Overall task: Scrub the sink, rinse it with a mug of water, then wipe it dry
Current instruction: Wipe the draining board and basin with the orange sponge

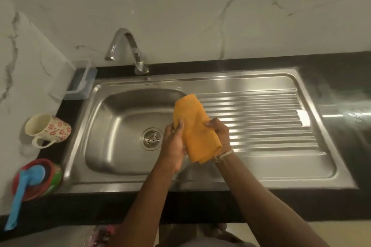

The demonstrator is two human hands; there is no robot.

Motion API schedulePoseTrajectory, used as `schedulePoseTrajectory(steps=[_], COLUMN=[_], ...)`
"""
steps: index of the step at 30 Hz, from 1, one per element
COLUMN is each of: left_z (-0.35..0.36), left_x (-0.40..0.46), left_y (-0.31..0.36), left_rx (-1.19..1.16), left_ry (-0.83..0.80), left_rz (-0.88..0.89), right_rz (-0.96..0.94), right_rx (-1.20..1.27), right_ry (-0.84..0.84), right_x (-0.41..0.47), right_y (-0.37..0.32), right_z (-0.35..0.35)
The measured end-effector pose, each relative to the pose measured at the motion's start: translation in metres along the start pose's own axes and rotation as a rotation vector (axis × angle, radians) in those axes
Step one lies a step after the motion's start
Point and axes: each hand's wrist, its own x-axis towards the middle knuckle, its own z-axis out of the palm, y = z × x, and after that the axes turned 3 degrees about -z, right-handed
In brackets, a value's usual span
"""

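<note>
A steel sink [112,146] with a round drain [151,139] is set in a black counter, and a ribbed draining board [261,122] lies on its right. Above the basin's right edge both hands hold a folded orange cloth [193,126]. My left hand [174,146] pinches its left edge. On the cloth's right side my right hand [219,132] grips it. A white mug [47,128] with red flowers lies tilted on the counter left of the sink.
A curved chrome tap [128,50] stands behind the basin. A clear plastic holder [80,82] sits at the back left. Stacked coloured bowls [40,178] with a blue long-handled brush [22,194] stand at the front left. Marble wall behind.
</note>
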Motion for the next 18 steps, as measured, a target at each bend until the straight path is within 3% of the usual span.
schedulePoseTrajectory(steps=[2,6,12,18], left_z=[0.013,0.038,0.117,0.184], left_x=[-0.006,-0.009,-0.023,-0.040], left_y=[-0.021,-0.059,-0.120,-0.166], left_rx=[0.007,0.214,0.421,0.510], left_ry=[-0.009,-0.066,-0.364,-0.682], left_rz=[-0.013,0.032,-0.102,-0.200], right_rz=[-0.009,-0.020,-0.045,-0.062], right_rx=[-0.066,-0.523,-1.138,-1.143], right_ry=[0.022,0.184,0.400,0.608], right_x=[-0.021,-0.070,-0.177,-0.258], right_y=[-0.015,-0.049,-0.100,-0.143], right_z=[-0.010,-0.042,-0.115,-0.164])
